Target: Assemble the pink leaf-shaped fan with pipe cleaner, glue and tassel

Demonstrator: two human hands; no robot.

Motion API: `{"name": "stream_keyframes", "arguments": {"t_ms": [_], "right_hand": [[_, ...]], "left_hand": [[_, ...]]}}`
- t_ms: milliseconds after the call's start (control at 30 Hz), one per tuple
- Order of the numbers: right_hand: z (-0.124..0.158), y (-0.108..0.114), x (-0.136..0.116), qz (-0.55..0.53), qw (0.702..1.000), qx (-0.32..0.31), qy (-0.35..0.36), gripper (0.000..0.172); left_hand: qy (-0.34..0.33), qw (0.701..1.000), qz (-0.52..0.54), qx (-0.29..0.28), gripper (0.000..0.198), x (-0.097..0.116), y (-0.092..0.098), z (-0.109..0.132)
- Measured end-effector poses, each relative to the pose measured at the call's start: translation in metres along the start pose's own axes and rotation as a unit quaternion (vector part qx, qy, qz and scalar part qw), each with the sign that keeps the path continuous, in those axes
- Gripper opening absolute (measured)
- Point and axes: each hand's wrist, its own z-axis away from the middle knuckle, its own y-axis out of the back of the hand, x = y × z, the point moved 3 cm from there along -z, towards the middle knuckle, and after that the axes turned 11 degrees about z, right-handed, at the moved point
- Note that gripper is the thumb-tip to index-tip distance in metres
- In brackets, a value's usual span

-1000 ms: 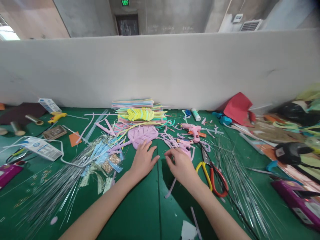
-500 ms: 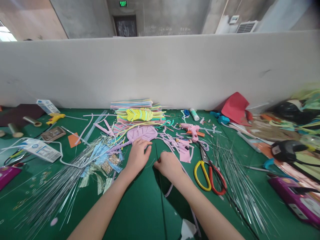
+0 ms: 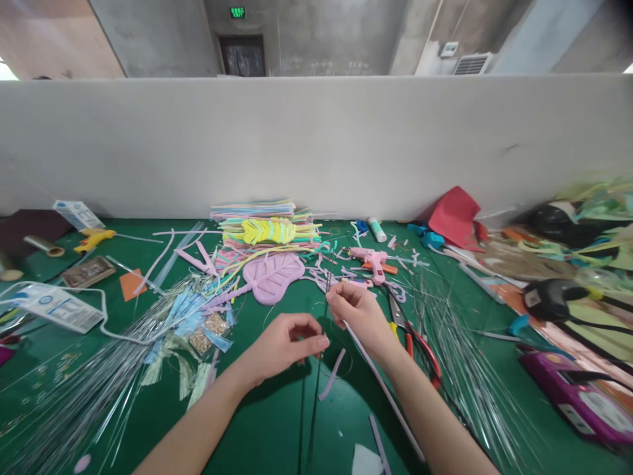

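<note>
My right hand [image 3: 353, 307] pinches thin dark wires [image 3: 314, 409] near their upper part; a long pale purple strip [image 3: 383, 386] runs from under its fingers down along the forearm. Lower and to the left, my left hand [image 3: 291, 340] has thumb and fingertips pressed on the same wires. A purple leaf shape [image 3: 273, 277] with raised veins lies flat beyond the left hand. A short purple strip [image 3: 332, 375] rests on the green table [image 3: 267, 422] between the forearms. Scissors [image 3: 420, 343] with yellow and red handles are partly hidden by the right wrist.
Bundled colored pipe cleaners [image 3: 270, 231] lie at the back. A pink glue gun [image 3: 376, 260] is behind the right hand. Loose metal wires [image 3: 465, 349] spread at right, more [image 3: 99, 376] at left. A white power strip [image 3: 62, 307] sits far left, a purple box [image 3: 573, 396] far right.
My left hand has come off the purple leaf and moved nearer the front edge, onto the wires. My right hand has risen from the table with wires in it. The view has shifted slightly.
</note>
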Motion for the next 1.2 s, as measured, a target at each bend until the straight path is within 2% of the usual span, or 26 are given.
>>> {"name": "stream_keyframes", "arguments": {"t_ms": [100, 233, 300, 500, 700, 1000, 1200], "right_hand": [[0.005, -0.002, 0.001, -0.040, 0.999, -0.011, 0.003, 0.032], [0.013, -0.007, 0.004, -0.065, 0.994, -0.093, 0.005, 0.032], [0.015, -0.007, 0.004, -0.057, 0.993, -0.104, 0.015, 0.029], [0.017, -0.007, 0.001, -0.074, 0.991, -0.106, 0.015, 0.032], [0.019, -0.010, -0.002, -0.044, 0.996, -0.083, 0.009, 0.037], [0.017, -0.012, 0.005, 0.017, 0.998, -0.049, 0.027, 0.030], [0.017, -0.010, 0.009, 0.050, 0.996, -0.062, 0.049, 0.026]], "left_hand": [[-0.015, 0.999, 0.007, 0.034, 0.027, 0.005, -0.002, 0.002], [-0.028, 0.998, 0.023, 0.048, 0.025, 0.010, 0.000, 0.005], [-0.029, 0.998, 0.035, 0.047, 0.023, 0.011, 0.000, 0.005], [-0.024, 0.997, 0.063, 0.048, 0.026, 0.010, 0.001, 0.004], [-0.045, 0.996, 0.050, 0.062, 0.026, 0.013, 0.001, 0.005], [-0.048, 0.996, 0.020, 0.079, 0.025, 0.006, 0.004, 0.001], [-0.030, 0.996, 0.017, 0.086, 0.026, 0.003, 0.008, 0.000]]}}
